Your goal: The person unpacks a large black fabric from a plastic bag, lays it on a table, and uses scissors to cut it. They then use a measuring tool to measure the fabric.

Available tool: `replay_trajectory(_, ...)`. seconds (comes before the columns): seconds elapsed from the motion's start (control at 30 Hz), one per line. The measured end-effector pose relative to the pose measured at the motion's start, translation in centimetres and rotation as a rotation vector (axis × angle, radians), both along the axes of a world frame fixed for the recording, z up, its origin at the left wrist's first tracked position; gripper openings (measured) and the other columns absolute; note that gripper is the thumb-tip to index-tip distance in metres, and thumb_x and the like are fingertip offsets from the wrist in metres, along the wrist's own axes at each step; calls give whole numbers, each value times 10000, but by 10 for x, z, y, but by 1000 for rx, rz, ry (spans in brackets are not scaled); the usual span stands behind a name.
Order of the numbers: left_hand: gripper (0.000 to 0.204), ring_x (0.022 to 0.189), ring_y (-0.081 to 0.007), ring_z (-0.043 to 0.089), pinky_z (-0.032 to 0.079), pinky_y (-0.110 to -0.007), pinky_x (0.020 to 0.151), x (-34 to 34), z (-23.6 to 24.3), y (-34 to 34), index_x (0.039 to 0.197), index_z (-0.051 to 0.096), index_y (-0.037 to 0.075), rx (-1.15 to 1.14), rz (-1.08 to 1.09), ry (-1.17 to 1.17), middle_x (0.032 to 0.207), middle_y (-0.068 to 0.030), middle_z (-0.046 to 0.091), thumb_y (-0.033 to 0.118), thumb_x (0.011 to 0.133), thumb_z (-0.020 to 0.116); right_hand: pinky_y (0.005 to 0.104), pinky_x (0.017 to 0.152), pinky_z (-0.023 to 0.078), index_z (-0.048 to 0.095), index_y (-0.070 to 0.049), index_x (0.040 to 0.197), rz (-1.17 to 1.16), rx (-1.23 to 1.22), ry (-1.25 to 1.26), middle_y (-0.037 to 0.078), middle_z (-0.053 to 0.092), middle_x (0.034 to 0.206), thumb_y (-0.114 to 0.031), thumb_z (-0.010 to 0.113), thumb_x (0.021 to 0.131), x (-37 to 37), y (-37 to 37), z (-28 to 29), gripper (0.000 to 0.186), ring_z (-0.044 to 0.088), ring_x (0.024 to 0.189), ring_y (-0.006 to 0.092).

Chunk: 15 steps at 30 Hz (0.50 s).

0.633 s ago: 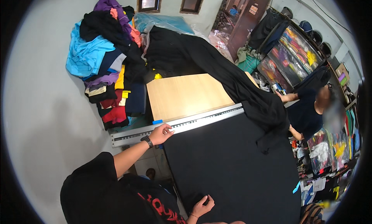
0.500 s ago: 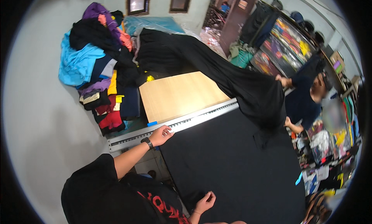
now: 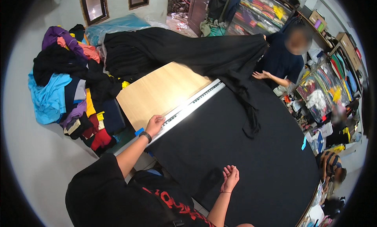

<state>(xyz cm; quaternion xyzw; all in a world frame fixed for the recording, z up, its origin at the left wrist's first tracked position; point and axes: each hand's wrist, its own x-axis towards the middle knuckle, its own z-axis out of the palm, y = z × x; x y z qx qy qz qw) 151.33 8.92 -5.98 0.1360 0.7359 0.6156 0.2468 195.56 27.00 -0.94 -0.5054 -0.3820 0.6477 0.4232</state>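
Note:
My left hand (image 3: 154, 125), with a dark watch at its wrist, is over a long silver metal rail (image 3: 187, 108) with a slotted dark strip. Its fingers are bent together, and whatever lies under them is hidden. Beside that hand, a small blue piece (image 3: 139, 131) sits at the rail's far edge. My right hand (image 3: 230, 179) is raised above flat black fabric (image 3: 235, 152), palm turned up, fingers loosely bent and holding nothing. A co-worker (image 3: 279, 56) across the table holds up a long loose black cloth (image 3: 169, 44); their lower hand is open, off the cloth.
A light wooden board (image 3: 159, 91) lies beyond the rail. A tall heap of coloured clothes (image 3: 59, 93) stands at the left, beside a plastic-wrapped teal bundle (image 3: 118, 26). Shelves of bagged garments (image 3: 255, 14) line the back. Another person (image 3: 333, 164) in stripes is at the far right.
My view has turned to the right. My right hand has risen and moved forward over the fabric. The co-worker has raised the loose cloth, and their lower hand has let go of it.

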Motion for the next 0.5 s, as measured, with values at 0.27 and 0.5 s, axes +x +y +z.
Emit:
replay_trajectory(0.27, 709, 1314, -320, 595, 425, -540, 1077, -51, -23, 5, 1393, 529, 95, -496, -126, 317, 1386, -134, 652, 566, 900, 721, 323, 738, 599, 641, -55, 1108, -81, -151, -25, 81, 729, 988, -384, 600, 1064, -38, -52, -3, 335, 730, 848, 200)
replay_trajectory(0.5, 821, 1164, -404, 676, 543, -450, 982, -40, -37, -27, 1425, 535, 25, -545, -319, 245, 1310, -283, 654, 647, 911, 688, 381, 799, 591, 573, -30, 1231, -145, -164, -121, 130, 660, 1142, -435, 568, 1067, -95, -63, -12, 437, 697, 939, 274)
